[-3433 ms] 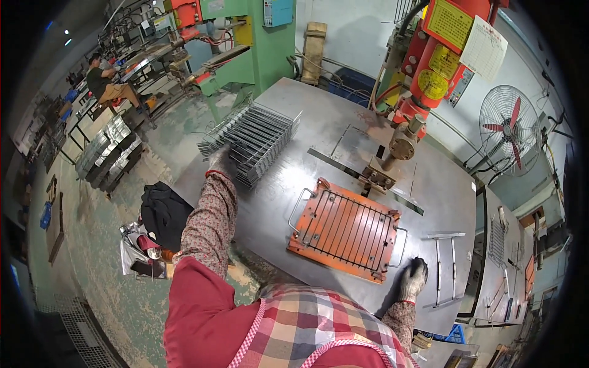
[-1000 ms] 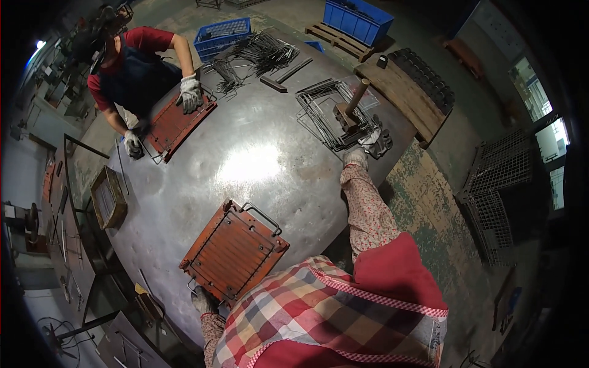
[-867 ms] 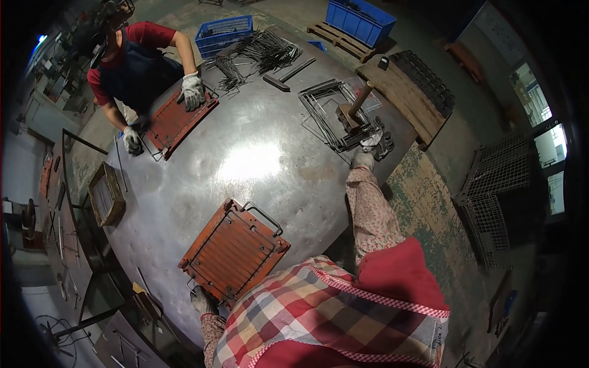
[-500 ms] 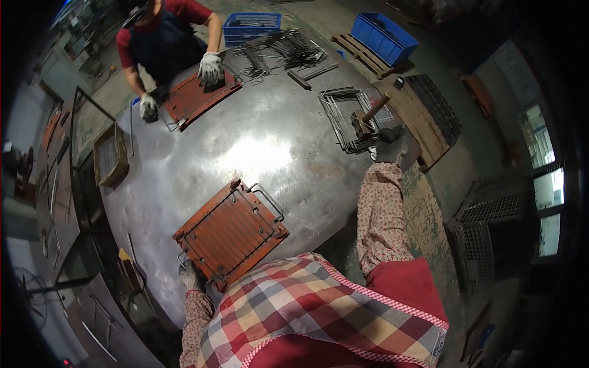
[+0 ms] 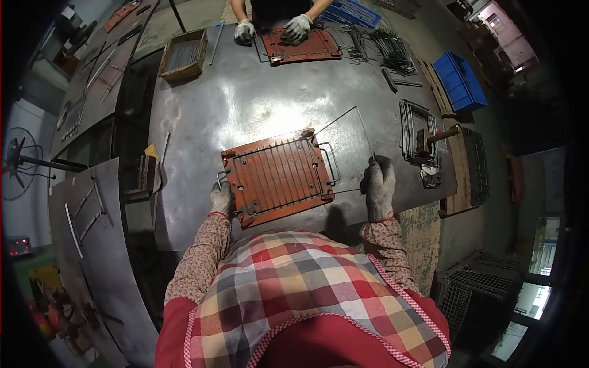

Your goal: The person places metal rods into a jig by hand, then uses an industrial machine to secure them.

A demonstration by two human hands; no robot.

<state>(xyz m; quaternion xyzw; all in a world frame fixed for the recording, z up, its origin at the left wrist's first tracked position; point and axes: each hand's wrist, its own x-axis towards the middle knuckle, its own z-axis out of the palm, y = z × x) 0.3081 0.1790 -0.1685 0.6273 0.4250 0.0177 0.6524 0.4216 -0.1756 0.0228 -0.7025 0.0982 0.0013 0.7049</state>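
Head view: the right hand (image 5: 381,183) grips a wire frame (image 5: 365,132) at three o'clock of the orange fixture (image 5: 279,178); the left hand (image 5: 221,199) touches its nine-o'clock handle (image 5: 219,178), closure unclear. Tilted, the frame could snag the three-o'clock handle (image 5: 335,162).

Red jigs (image 5: 279,175) on metal table (image 5: 190,132)

Hammer (image 5: 438,136) right of jig (image 5: 278,178)
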